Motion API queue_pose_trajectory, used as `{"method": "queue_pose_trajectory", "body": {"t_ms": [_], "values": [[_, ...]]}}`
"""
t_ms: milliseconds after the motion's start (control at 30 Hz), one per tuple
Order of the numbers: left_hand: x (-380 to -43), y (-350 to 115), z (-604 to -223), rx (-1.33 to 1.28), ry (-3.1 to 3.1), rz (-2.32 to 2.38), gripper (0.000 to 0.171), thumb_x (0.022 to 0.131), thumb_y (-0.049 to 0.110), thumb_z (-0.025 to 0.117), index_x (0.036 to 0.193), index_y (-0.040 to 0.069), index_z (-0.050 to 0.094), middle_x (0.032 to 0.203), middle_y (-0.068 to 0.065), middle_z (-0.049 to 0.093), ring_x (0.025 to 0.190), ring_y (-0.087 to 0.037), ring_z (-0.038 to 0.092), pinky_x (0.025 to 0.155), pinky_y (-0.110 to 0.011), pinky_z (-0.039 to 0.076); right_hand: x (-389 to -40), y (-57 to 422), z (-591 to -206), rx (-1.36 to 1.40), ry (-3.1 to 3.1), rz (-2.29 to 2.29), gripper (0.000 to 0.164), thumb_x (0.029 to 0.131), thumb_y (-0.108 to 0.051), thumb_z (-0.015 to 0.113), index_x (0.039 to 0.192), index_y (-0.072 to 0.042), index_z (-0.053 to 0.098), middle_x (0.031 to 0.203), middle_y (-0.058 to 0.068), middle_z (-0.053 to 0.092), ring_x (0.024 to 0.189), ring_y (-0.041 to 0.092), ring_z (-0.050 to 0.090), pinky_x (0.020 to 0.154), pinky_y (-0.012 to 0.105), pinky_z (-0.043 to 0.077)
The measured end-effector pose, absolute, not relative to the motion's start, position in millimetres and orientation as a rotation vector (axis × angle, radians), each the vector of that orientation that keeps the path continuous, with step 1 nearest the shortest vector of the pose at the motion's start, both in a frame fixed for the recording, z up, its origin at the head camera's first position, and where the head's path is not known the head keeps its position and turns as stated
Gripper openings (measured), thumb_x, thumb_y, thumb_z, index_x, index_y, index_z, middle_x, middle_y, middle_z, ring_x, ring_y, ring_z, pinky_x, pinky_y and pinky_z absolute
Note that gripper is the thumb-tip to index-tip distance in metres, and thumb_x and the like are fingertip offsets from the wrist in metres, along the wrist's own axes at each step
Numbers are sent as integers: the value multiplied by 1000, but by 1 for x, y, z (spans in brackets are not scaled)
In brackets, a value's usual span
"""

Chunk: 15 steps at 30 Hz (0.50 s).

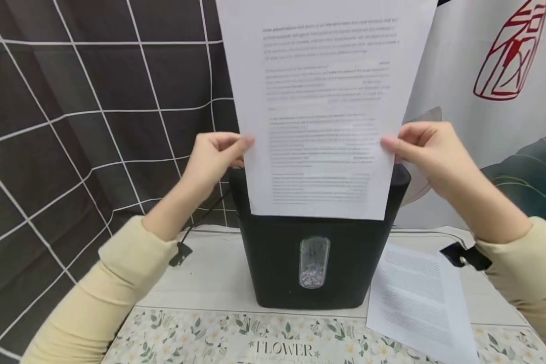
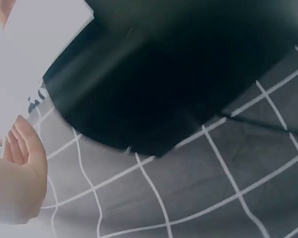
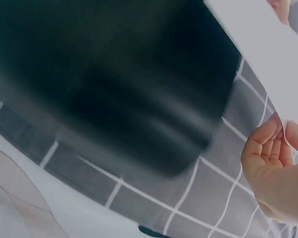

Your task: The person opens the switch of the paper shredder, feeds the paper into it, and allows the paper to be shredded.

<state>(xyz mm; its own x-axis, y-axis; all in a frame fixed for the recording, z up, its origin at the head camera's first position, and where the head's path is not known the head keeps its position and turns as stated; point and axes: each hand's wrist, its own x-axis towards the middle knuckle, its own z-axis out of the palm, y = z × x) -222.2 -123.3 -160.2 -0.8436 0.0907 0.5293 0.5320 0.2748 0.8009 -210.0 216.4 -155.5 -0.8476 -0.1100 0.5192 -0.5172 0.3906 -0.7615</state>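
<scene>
A printed sheet of paper (image 1: 323, 116) is held upright between both hands, in front of the black paper shredder (image 1: 277, 258). My left hand (image 1: 214, 156) pinches its left edge between thumb and fingers. On the opposite edge, the right hand (image 1: 429, 151) pinches it the same way. The sheet's lower edge overlaps the top of the shredder in the head view and hides its slot. Shredded bits show through the shredder's clear window (image 1: 314, 263). In the right wrist view, thumb and fingers of the right hand (image 3: 275, 168) grip the paper (image 3: 268, 49).
Another printed sheet (image 1: 414, 298) lies on the table to the right of the shredder. A floral mat (image 1: 200, 333) covers the table's front. A dark grid-patterned curtain (image 1: 73, 101) hangs at the left and back. A black cord (image 1: 205, 215) runs behind the shredder's left side.
</scene>
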Motion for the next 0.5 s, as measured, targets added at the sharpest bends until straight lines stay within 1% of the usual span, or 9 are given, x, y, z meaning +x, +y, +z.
{"method": "queue_pose_trajectory", "body": {"t_ms": [33, 133, 167, 233, 267, 367, 400, 500], "values": [[-224, -123, -153, -577, -2173, -1603, 29, 88, 17, 66, 100, -9, 68, 66, 16, 64, 61, -5, 61, 67, -19, 54, -211, 218, -150, 525, -2268, 1432, 10, 85, -14, 70, 79, -21, 74, 69, -13, 70, 63, 5, 62, 61, 14, 46], [-228, -121, -135, -615, -2128, -1585, 25, 86, 13, 68, 95, -11, 68, 62, 13, 64, 58, -6, 59, 64, -19, 54, -215, 221, -136, 506, -2252, 1379, 8, 85, -15, 70, 79, -17, 74, 66, -13, 69, 65, 6, 58, 61, 15, 41], [-230, -120, -130, -617, -2103, -1591, 23, 86, 12, 68, 93, -10, 69, 62, 13, 65, 58, -6, 59, 63, -18, 54, -217, 221, -132, 500, -2248, 1363, 7, 85, -16, 69, 79, -16, 74, 65, -14, 68, 65, 6, 57, 62, 17, 39], [-234, -120, -121, -624, -2052, -1604, 19, 84, 10, 69, 90, -8, 71, 62, 12, 66, 57, -6, 59, 61, -18, 53, -222, 219, -124, 505, -2230, 1367, 7, 85, -17, 69, 80, -15, 74, 66, -14, 68, 67, 6, 57, 62, 16, 39], [-236, -120, -117, -625, -2028, -1614, 17, 84, 9, 70, 88, -7, 72, 62, 11, 66, 57, -7, 58, 61, -17, 53, -225, 218, -121, 511, -2218, 1382, 7, 85, -17, 69, 80, -14, 74, 67, -14, 68, 68, 6, 57, 63, 16, 40], [-244, -120, -110, -629, -1979, -1643, 13, 83, 8, 71, 86, -5, 73, 63, 8, 66, 57, -7, 58, 60, -17, 53, -234, 215, -114, 570, -2174, 1475, 6, 85, -14, 68, 82, -13, 73, 72, -12, 70, 67, 5, 62, 67, 11, 46], [-247, -121, -109, -631, -1977, -1642, 13, 83, 8, 71, 87, -5, 73, 63, 8, 65, 57, -7, 57, 61, -17, 53, -237, 214, -112, 593, -2158, 1514, 7, 85, -12, 68, 81, -13, 73, 73, -11, 71, 66, 5, 64, 66, 10, 49], [-256, -121, -109, -632, -1979, -1646, 14, 83, 7, 70, 88, -5, 72, 62, 9, 65, 57, -6, 57, 61, -16, 53, -245, 213, -109, 646, -2107, 1607, 10, 85, -7, 67, 78, -12, 73, 72, -9, 71, 62, 5, 66, 65, 12, 53]]}}
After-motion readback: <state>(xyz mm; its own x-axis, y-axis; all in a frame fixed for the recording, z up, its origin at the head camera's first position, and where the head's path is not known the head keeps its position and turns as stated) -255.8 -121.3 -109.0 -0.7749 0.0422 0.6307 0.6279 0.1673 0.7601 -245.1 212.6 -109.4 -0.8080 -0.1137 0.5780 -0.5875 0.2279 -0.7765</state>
